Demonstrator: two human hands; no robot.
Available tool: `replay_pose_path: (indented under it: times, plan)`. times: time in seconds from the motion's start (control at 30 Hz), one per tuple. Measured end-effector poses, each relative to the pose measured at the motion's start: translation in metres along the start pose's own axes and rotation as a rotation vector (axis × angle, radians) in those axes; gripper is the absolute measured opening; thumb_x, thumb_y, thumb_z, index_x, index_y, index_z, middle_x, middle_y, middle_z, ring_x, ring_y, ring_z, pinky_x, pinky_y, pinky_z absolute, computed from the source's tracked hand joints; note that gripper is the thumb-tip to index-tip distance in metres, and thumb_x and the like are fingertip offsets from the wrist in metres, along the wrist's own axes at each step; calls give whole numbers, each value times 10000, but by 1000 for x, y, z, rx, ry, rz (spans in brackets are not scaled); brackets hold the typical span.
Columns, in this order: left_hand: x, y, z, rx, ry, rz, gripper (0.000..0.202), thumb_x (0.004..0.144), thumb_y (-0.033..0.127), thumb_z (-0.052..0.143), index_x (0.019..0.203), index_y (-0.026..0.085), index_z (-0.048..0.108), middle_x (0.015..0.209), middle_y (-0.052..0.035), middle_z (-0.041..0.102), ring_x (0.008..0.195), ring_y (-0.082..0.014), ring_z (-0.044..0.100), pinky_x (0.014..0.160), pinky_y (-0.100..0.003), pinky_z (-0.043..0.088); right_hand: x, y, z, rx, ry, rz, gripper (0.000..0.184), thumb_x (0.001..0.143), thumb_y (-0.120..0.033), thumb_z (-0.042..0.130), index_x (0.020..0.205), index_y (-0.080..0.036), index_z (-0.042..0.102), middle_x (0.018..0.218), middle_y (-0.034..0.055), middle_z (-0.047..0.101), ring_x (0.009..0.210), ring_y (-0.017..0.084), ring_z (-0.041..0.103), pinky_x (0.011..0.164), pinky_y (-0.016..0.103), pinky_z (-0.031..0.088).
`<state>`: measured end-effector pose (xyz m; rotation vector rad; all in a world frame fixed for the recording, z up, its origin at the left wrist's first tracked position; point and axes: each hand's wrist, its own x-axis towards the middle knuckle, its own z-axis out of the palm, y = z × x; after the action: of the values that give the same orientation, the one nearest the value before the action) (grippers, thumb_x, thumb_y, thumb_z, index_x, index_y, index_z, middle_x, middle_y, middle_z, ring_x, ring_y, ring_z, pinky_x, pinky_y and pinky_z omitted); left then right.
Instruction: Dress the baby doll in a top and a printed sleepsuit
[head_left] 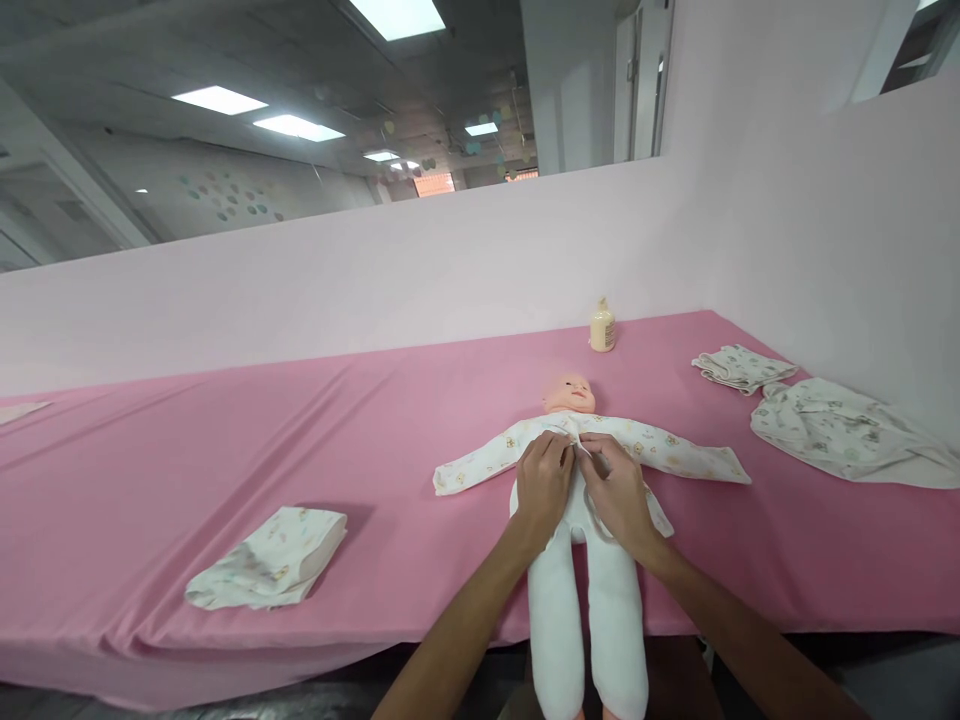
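Observation:
A baby doll point(570, 393) lies on its back with its head away from me, its white-covered legs point(555, 610) reaching past the table's front edge. It wears a white patterned baby shirt point(679, 452) with the long sleeves spread out to both sides. On the shirt's front, below the neck, my left hand point(545, 480) pinches the cloth with bent fingers. Close beside it, my right hand point(613, 487) pinches the front edge of the same shirt. The fingertips of both hands nearly meet, and any fastener between them is too small to make out.
A folded patterned cloth point(274, 560) lies at the left on the pink-covered table point(420, 420). At the back stands a cream pump bottle point(602, 328). Folded cloth point(742, 368) and a loose patterned garment point(847, 430) lie at the right, near the white wall point(840, 220).

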<state>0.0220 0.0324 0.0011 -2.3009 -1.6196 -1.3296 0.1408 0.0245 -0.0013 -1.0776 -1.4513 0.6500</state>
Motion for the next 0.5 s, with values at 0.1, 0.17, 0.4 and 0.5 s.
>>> replay_pose_path:
  times: [0.1, 0.17, 0.4, 0.5]
  plan:
    - [0, 1, 1, 0, 8, -9, 199, 912, 114, 435, 835, 191, 602, 822, -41, 631, 772, -163, 565, 720, -295, 456, -2, -1, 1, -7, -8, -26, 179, 852, -251, 477, 857, -230, 655, 1064, 60, 692, 1027, 220, 622, 951, 400, 461]
    - [-1, 1, 2, -7, 6, -16, 186, 904, 114, 449, 839, 190, 606, 819, -41, 634, 765, -165, 561, 710, -292, 448, -3, -1, 1, 8, -12, -24, 184, 849, -243, 482, 845, -233, 666, 1077, 55, 694, 1042, 218, 623, 962, 398, 461]
    - [1, 1, 0, -161, -30, -101, 179, 868, 110, 475, 831, 184, 633, 831, -36, 666, 805, -173, 579, 753, -301, 443, -5, -5, 1, 112, -9, 75, 198, 848, -249, 525, 862, -245, 723, 1133, 46, 703, 1117, 230, 620, 1012, 414, 452]
    - [4, 5, -9, -304, -118, -176, 195, 842, 114, 487, 857, 196, 663, 863, -18, 684, 823, -163, 596, 772, -289, 450, -5, -3, 1, 113, -2, 60, 207, 859, -254, 533, 899, -251, 737, 1097, 47, 716, 1094, 232, 635, 1000, 420, 465]
